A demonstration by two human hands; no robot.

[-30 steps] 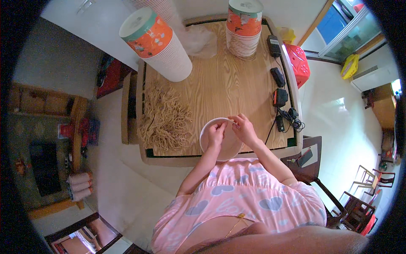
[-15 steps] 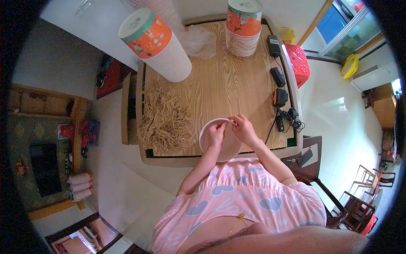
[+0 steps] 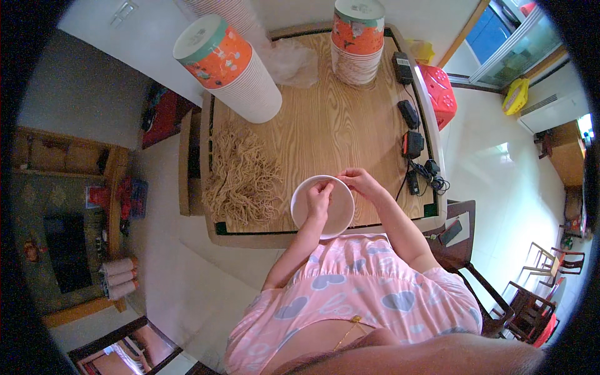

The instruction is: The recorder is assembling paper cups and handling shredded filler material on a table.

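A white round paper bucket (image 3: 306,214) stands mouth up at the table's near edge, close to my body. My left hand (image 3: 319,198) reaches over its mouth, fingers closed near the inside of the far wall; what they pinch, if anything, is hidden. At the bucket's far right rim, the fingertips of my right hand (image 3: 364,183) are pinched together on the edge. Left of the bucket lies a loose heap of tan twine strands (image 3: 242,178), apart from both hands.
Tall stacks of upside-down orange-and-white paper buckets stand at the far left (image 3: 247,81) and far right (image 3: 357,47). A clear plastic bag (image 3: 294,62) lies between them. Black power adapters with cables (image 3: 412,145) line the table's right edge. A red stool (image 3: 439,94) stands beyond it.
The bucket has shifted slightly left, and its mouth shows rounder from above. My right hand has moved a little, its fingers now lower and flatter at the rim. My left hand stays inside.
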